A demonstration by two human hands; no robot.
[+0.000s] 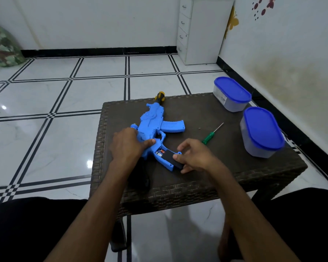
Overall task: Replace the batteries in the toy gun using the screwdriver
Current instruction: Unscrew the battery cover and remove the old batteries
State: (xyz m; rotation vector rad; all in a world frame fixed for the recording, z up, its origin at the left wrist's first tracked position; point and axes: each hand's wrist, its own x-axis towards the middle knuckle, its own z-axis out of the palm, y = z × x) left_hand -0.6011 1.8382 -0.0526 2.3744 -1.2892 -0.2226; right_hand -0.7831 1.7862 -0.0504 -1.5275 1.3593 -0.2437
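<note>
A blue toy gun [155, 121] lies on a dark wicker table [206, 167], its yellow-and-black muzzle pointing away from me. My left hand [127, 144] presses flat on the gun's body, thumb by the grip. In the grip, the battery compartment [160, 152] is partly uncovered and batteries show inside. My right hand [193, 157] pinches the black battery cover [170, 157], which lies over the lower part of the grip. A green-handled screwdriver [210, 136] rests on the table to the right of my hands. A small screw [199, 128] lies just left of its tip.
Two clear containers with blue lids stand at the table's right side, one at the back [231, 95] and one nearer [261, 131]. A white drawer unit [203, 31] stands against the far wall. My knees flank the table's front edge.
</note>
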